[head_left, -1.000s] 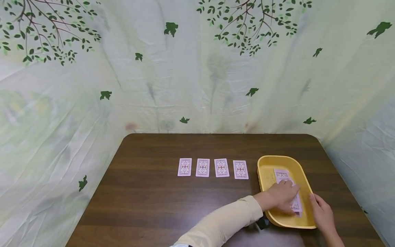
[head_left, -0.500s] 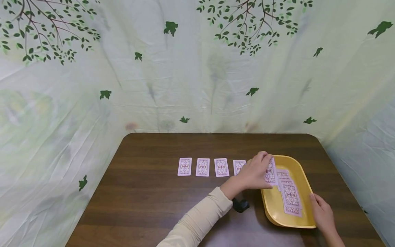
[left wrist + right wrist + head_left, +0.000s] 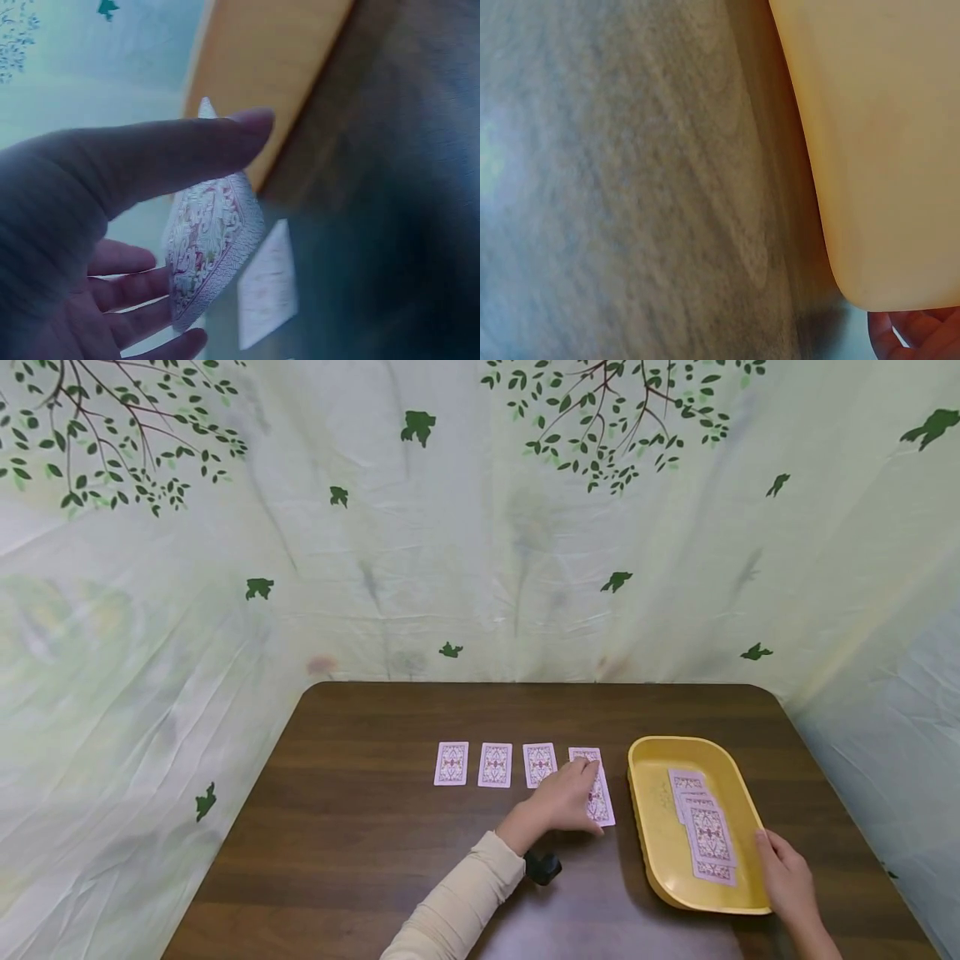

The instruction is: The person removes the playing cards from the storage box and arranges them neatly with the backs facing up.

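My left hand (image 3: 558, 800) pinches a pink-and-white patterned playing card (image 3: 602, 803) between thumb and fingers, just above the table. That card overlaps the rightmost playing card (image 3: 583, 755) of a row lying face down. In the left wrist view the held card (image 3: 210, 247) is tilted between the thumb and fingertips. My right hand (image 3: 789, 878) grips the right rim of a yellow plastic tray (image 3: 663, 872), thumb on top. Several overlapping cards (image 3: 708, 835) lie inside the tray. In the right wrist view, curled fingers (image 3: 922, 334) show at the tray's edge.
Three more face-down cards (image 3: 495, 766) continue the row leftward on the dark wooden table (image 3: 360, 827). A black device (image 3: 543, 868) sits at the left wrist. A pale curtain printed with leaves (image 3: 480, 527) hangs behind the table's far edge.
My left hand has lifted a card out of the tray and carried it leftward to the row's right end. The right hand has stayed on the tray's rim.
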### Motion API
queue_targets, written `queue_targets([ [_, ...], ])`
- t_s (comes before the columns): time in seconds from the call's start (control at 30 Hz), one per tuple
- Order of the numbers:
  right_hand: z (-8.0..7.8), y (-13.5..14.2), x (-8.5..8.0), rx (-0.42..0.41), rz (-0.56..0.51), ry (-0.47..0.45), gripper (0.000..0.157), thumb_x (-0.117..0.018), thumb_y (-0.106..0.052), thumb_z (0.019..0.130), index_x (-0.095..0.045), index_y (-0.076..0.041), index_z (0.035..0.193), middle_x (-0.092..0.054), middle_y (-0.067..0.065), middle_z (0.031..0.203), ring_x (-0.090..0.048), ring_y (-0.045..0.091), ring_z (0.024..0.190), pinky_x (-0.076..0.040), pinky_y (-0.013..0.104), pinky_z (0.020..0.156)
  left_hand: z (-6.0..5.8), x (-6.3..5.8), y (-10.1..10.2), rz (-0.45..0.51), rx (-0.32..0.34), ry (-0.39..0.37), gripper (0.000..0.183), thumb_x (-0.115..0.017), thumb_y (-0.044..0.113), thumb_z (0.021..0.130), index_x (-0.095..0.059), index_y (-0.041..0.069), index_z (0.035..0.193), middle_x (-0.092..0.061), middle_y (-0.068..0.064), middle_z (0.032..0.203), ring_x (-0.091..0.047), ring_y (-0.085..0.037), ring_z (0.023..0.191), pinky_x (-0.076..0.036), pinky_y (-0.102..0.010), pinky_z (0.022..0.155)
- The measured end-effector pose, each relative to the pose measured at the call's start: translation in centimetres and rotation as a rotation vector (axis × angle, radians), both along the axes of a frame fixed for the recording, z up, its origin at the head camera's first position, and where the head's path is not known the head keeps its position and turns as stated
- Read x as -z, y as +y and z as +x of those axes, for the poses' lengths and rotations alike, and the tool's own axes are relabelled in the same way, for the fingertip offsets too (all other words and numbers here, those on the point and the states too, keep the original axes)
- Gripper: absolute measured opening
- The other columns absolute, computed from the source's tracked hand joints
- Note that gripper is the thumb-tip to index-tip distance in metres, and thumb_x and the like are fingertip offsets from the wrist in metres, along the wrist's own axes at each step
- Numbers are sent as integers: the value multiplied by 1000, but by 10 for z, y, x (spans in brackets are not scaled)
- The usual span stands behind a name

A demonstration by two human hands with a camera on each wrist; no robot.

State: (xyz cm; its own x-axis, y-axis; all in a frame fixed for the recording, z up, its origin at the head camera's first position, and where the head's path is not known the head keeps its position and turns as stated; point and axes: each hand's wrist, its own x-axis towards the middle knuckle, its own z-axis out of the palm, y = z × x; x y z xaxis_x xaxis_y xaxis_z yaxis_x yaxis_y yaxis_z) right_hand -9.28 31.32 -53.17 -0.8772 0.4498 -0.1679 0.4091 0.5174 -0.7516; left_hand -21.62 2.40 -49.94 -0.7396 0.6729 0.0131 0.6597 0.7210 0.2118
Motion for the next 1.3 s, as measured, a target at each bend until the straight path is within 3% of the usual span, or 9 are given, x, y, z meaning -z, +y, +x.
queue_targets([
  [0.3,1,0,3,-6,5,16,53,-27,-30,100,-38,13,130,-44,35,119,-47,36,89,-36,36,70,8,35,6,-102,53,29,71,-74,62,60,-56,12,108,-52,-2,114,-51,-14,100,-44,-25,77],
  [0.43,0,1,2,-18,6,9,54,-27,-31,100,-37,13,130,-44,35,118,-48,35,88,-37,33,69,11,41,6,-123,74,69,71,-70,64,64,-56,13,111,-52,1,114,-50,-13,103,-43,-27,78],
  [0.7,0,0,2,-19,5,16,54,-26,-30,100,-37,14,129,-43,36,120,-48,35,89,-36,35,70,17,45,4,-126,68,77,82,-66,65,68,-50,11,129,-47,-2,130,-41,-15,119,-37,-32,89],
  [1.03,0,0,2,-14,2,-3,55,-26,-32,100,-37,13,130,-44,35,119,-48,32,86,-37,32,68,28,47,9,-137,126,116,80,-63,68,68,-53,12,124,-49,1,124,-43,-13,115,-38,-31,83],
  [1.3,1,-1,1,-13,-10,-10,58,-24,-33,100,-35,14,131,-41,36,122,-46,37,93,-37,37,73,26,51,7,-135,124,125,82,-61,68,70,-50,12,129,-47,2,129,-40,-12,118,-37,-31,83],
])
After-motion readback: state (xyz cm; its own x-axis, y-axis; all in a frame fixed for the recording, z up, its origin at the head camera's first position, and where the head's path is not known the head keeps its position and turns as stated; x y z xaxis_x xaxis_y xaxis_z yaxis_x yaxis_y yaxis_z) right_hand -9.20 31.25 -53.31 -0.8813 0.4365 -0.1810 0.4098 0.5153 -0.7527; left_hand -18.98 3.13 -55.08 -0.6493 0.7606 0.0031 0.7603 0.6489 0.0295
